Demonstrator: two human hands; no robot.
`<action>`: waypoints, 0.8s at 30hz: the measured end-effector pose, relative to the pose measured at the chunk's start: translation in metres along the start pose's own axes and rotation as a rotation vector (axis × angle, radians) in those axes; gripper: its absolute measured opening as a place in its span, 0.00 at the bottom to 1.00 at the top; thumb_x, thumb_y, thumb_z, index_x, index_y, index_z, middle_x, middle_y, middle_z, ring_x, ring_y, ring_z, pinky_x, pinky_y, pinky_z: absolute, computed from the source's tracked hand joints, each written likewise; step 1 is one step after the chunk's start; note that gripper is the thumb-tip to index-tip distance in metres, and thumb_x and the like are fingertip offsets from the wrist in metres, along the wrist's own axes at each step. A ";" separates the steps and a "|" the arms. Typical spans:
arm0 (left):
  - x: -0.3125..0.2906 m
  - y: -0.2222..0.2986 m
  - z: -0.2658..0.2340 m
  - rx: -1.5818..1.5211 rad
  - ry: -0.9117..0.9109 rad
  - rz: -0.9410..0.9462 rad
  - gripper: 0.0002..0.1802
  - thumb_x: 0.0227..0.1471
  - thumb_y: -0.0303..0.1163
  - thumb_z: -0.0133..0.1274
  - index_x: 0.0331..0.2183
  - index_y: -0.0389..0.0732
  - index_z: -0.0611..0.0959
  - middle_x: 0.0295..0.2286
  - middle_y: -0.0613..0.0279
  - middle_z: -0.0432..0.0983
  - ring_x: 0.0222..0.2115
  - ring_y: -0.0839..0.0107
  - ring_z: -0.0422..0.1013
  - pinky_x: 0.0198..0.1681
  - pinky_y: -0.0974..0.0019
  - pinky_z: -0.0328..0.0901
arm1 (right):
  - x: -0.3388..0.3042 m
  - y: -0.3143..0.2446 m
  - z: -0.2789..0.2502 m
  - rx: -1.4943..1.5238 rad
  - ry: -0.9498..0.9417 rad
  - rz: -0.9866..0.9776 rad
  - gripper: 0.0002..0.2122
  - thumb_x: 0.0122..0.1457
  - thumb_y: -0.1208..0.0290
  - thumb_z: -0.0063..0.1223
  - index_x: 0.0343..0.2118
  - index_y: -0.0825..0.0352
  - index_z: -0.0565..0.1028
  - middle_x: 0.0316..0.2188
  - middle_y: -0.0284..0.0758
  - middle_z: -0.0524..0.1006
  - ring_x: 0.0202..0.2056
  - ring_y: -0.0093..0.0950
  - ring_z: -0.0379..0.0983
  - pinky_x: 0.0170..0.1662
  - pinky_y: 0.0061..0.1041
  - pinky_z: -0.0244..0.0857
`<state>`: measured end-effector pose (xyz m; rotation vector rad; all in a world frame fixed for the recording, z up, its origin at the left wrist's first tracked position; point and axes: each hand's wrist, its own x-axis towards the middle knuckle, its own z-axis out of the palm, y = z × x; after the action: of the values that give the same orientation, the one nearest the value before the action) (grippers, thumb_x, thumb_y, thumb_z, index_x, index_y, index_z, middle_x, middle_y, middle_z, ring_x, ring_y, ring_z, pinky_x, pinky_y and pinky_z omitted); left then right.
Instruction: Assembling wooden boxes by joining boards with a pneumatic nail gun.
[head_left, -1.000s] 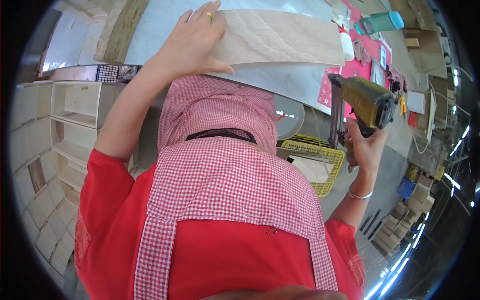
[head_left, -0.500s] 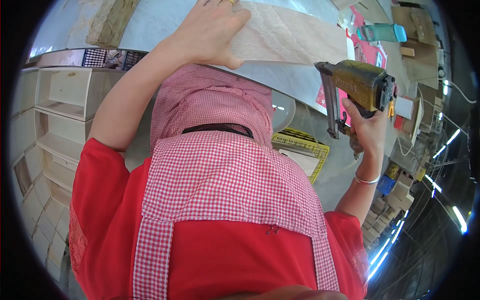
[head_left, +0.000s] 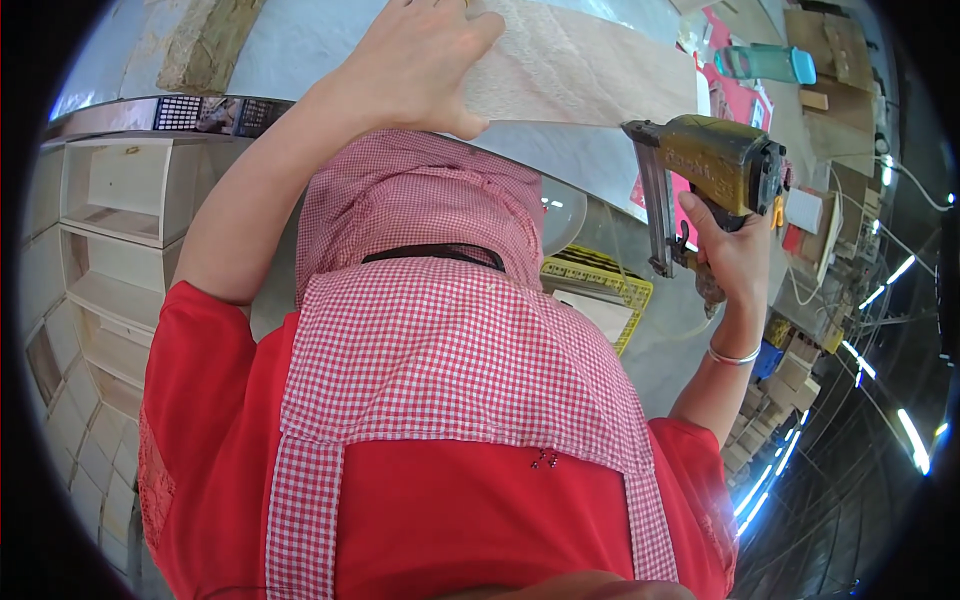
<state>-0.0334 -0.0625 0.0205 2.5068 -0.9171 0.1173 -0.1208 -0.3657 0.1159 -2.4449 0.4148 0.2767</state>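
While right hand (head_left: 735, 250) grips nailer (head_left: 728, 150), lettering (head_left: 700, 172) showing

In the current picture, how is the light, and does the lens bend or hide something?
Head view: ceiling lights glare white against the dark right side; head view: shelves curve along the left rim, and the corners are black; head view: the top edge cuts off part of the left hand, while the nail gun looks fairly sharp.

The top edge crops the left hand (head_left: 425, 72), and the nail gun (head_left: 708, 168) partly hides the right hand (head_left: 740, 258).
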 end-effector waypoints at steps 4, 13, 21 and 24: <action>-0.002 -0.005 0.006 0.021 -0.016 -0.014 0.41 0.26 0.49 0.66 0.37 0.27 0.75 0.44 0.32 0.66 0.47 0.42 0.64 0.53 0.51 0.58 | 0.004 0.003 -0.001 -0.051 -0.022 -0.025 0.13 0.51 0.67 0.67 0.35 0.68 0.77 0.18 0.24 0.73 0.13 0.13 0.60 0.16 0.16 0.54; -0.012 -0.021 0.027 -0.071 0.176 0.111 0.45 0.26 0.50 0.68 0.43 0.29 0.72 0.49 0.29 0.61 0.52 0.39 0.59 0.56 0.49 0.56 | 0.011 -0.008 0.000 -0.220 -0.030 -0.198 0.11 0.53 0.67 0.65 0.35 0.68 0.78 0.17 0.24 0.72 0.13 0.14 0.62 0.16 0.17 0.54; -0.042 -0.045 0.045 -0.384 0.366 0.230 0.57 0.28 0.50 0.71 0.58 0.40 0.63 0.57 0.26 0.48 0.58 0.35 0.49 0.62 0.48 0.48 | -0.018 -0.019 0.023 -0.048 0.022 -0.262 0.12 0.52 0.67 0.66 0.34 0.68 0.78 0.18 0.25 0.73 0.15 0.13 0.64 0.16 0.16 0.55; -0.046 -0.045 0.046 -0.515 0.213 0.039 0.59 0.28 0.51 0.71 0.59 0.42 0.61 0.57 0.26 0.47 0.59 0.35 0.49 0.63 0.48 0.47 | -0.027 -0.030 0.048 0.015 -0.041 -0.317 0.13 0.51 0.66 0.67 0.34 0.68 0.78 0.18 0.26 0.74 0.15 0.13 0.65 0.17 0.16 0.56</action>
<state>-0.0436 -0.0260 -0.0488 1.9598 -0.7892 0.1378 -0.1398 -0.3074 0.1037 -2.4397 0.0092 0.1860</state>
